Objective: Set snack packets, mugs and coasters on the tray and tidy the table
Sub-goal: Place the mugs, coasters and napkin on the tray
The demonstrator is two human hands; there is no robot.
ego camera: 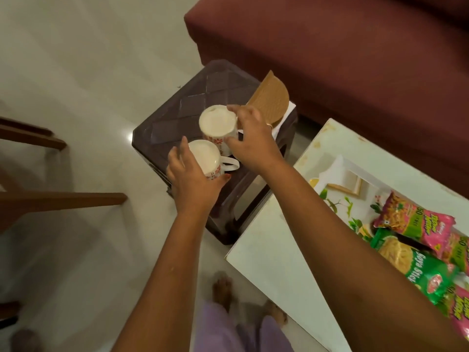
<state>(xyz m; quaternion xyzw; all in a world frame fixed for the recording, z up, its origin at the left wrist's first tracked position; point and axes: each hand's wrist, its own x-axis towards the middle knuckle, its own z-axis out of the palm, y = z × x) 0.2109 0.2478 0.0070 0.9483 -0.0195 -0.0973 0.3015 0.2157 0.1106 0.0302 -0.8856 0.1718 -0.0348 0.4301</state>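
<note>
Two white mugs with red flower prints are over a dark brown plastic stool (193, 97). My left hand (193, 179) grips the nearer mug (205, 157), whose handle points right. My right hand (251, 135) grips the farther mug (217, 121) from its right side. A round woven coaster (271, 97) leans at the stool's far right corner, on something white. To the right, a white floral tray (337, 174) rests on the pale table (269, 250). It holds pink and green snack packets (416, 224) and a square coaster (347, 185).
A maroon sofa (342, 47) stands behind the stool and table. Wooden chair parts (63, 199) are at the left over the pale tiled floor. My feet and purple trousers (241, 326) are below, between stool and table.
</note>
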